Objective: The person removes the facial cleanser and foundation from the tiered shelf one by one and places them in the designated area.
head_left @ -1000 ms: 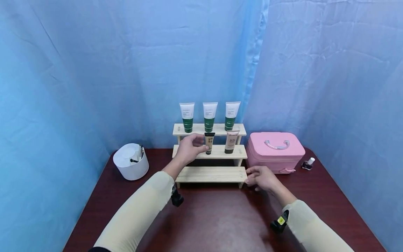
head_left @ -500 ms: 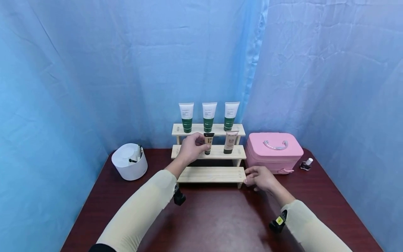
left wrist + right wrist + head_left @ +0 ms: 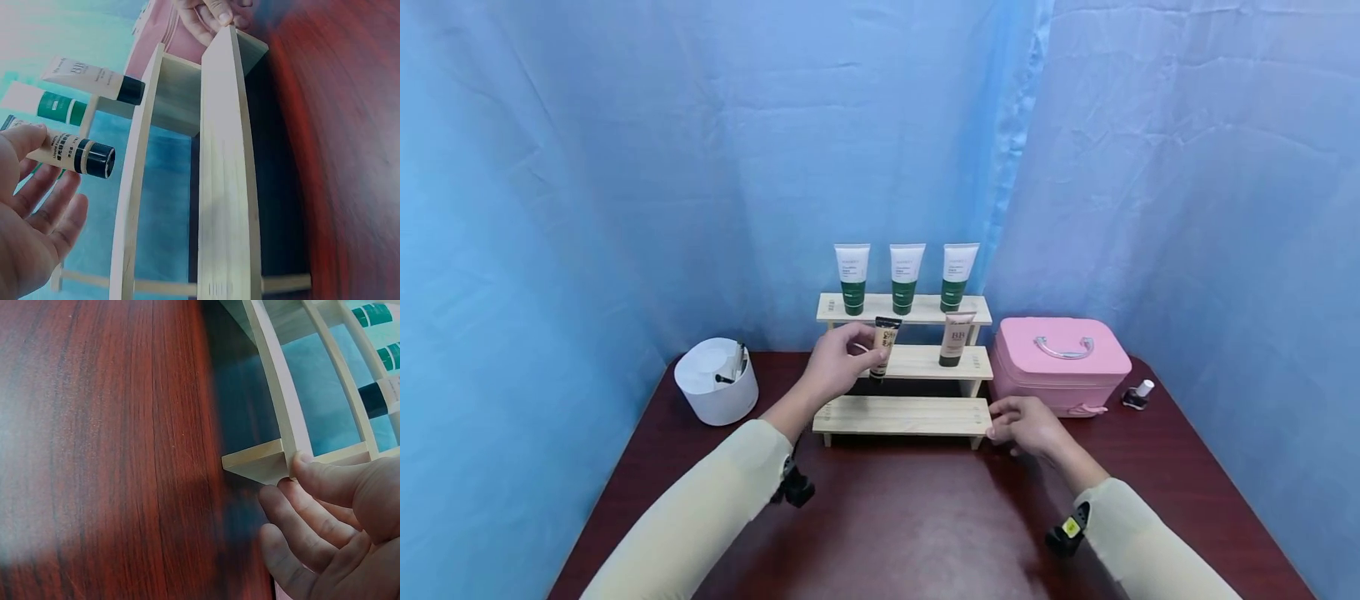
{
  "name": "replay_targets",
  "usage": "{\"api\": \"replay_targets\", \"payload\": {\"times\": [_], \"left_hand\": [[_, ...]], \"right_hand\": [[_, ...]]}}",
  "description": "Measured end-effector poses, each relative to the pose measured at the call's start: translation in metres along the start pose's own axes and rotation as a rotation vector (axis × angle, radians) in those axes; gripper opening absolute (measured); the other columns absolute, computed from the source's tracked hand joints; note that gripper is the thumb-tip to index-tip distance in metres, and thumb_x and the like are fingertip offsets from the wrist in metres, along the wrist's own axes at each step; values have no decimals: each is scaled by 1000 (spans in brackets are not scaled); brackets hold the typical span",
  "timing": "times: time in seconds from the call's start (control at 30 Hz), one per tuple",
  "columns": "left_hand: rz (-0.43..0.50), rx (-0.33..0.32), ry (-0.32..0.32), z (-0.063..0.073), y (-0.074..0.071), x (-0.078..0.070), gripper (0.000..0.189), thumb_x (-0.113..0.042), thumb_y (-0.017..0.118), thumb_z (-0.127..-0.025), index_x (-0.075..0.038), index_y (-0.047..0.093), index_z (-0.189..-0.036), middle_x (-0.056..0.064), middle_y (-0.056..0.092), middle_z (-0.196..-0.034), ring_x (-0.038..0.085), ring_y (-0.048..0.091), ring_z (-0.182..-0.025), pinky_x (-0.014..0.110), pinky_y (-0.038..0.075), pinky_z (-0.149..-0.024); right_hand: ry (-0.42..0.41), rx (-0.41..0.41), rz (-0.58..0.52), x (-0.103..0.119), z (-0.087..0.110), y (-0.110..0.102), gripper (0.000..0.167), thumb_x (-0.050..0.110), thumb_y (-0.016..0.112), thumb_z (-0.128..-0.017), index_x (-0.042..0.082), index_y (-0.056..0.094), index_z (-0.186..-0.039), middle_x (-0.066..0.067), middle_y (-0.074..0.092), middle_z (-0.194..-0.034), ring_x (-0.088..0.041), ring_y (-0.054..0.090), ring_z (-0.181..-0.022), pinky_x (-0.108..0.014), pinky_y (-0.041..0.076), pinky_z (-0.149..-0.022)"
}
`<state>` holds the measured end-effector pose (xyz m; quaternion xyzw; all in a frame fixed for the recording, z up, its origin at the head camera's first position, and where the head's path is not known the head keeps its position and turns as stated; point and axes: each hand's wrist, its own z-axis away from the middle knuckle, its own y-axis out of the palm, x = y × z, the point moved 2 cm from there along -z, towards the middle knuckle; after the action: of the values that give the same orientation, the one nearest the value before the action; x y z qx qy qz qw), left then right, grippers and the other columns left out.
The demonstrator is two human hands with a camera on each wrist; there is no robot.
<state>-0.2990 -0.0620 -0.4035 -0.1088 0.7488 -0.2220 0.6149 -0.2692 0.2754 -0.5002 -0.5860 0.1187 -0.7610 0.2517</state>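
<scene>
Between thumb and fingers my left hand (image 3: 837, 364) pinches a small beige tube with black ends (image 3: 62, 150). The tube tilts, its black cap clear of the middle step in the left wrist view. My right hand (image 3: 1024, 425) holds the right end of the lowest step of a three-step wooden display rack (image 3: 902, 415); its thumb lies on the board's end and its fingers are below, as the right wrist view shows. A pinkish BB cream tube (image 3: 955, 339) stands on the middle step's right part. Three white and green tubes (image 3: 906, 279) stand along the top step.
A pink case with a handle (image 3: 1060, 367) stands right of the rack, a nail polish bottle (image 3: 1137, 395) beyond it. At the left is a white round container (image 3: 718, 400) with brushes. Blue curtains (image 3: 760, 167) hang behind the dark red table (image 3: 910, 517).
The small beige tube stood upright on the middle step; my left hand has lifted it off, tilted it and drawn it slightly left and nearer. My right hand stays at the rack's end.
</scene>
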Motion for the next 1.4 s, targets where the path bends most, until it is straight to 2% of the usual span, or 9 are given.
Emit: {"api": "replay_targets", "payload": {"times": [0.2,0.33,0.43,0.57,0.77,0.87,1.03,1.2,1.4], "left_hand": [[1,10,0,29,-27,15,30,-25,78,-93,-12,72,-120,7,73,-109,22,70,-98,36,60,-80],[65,24,-34,52,-46,38,34,-19,77,-94,-4,71,-124,13,74,-100,19,68,-79,34,60,-69],[71,28,-85,71,-58,63,36,-16,75,-96,2,69,-126,15,74,-96,17,65,-73,36,60,-66],[30,4,-175,95,-73,93,40,-15,73,-97,5,65,-131,16,74,-105,15,68,-81,38,61,-69],[-38,-70,-283,121,-90,122,38,-13,74,-95,5,68,-128,20,74,-108,17,70,-83,34,61,-66],[-102,-80,-341,130,-94,132,37,-13,74,-95,4,69,-127,19,73,-108,17,69,-82,34,61,-65],[-140,-62,-425,139,-98,147,38,-12,72,-96,6,67,-129,19,71,-105,20,69,-82,36,62,-66],[-162,-54,-446,143,-101,157,35,-11,71,-96,7,66,-127,16,71,-100,19,67,-79,36,62,-64],[-179,-32,-465,144,-102,161,36,-10,69,-97,10,64,-128,16,71,-100,18,67,-76,36,61,-63]], "right_hand": [[7,-2,7,-2,-1,-3,46,2,77,-88,-8,59,-130,-14,75,-97,-25,75,-84,-42,57,-60],[-3,0,12,-5,-2,-3,46,2,77,-89,-8,59,-130,-13,75,-96,-25,75,-83,-42,57,-59],[-10,2,14,-5,-2,-2,46,2,77,-88,-8,60,-129,-13,75,-96,-24,74,-81,-42,57,-59],[-13,5,36,-5,-2,-2,46,2,77,-88,-8,60,-130,-12,75,-95,-22,73,-80,-43,58,-60],[-20,6,50,-4,-2,-4,46,3,77,-88,-8,60,-130,-14,75,-97,-22,73,-80,-43,57,-60],[-23,9,48,-3,-1,-4,46,3,77,-89,-8,60,-130,-14,75,-97,-22,72,-80,-43,57,-60],[-25,11,50,-2,-2,-2,47,4,78,-88,-7,60,-131,-14,75,-98,-22,73,-80,-43,57,-60],[-26,14,56,-2,-2,-3,48,5,78,-89,-8,59,-131,-15,75,-98,-22,73,-81,-43,57,-59],[-10,8,53,-3,-4,-2,46,5,77,-89,-6,60,-130,-13,75,-97,-22,73,-81,-42,57,-60]]}}
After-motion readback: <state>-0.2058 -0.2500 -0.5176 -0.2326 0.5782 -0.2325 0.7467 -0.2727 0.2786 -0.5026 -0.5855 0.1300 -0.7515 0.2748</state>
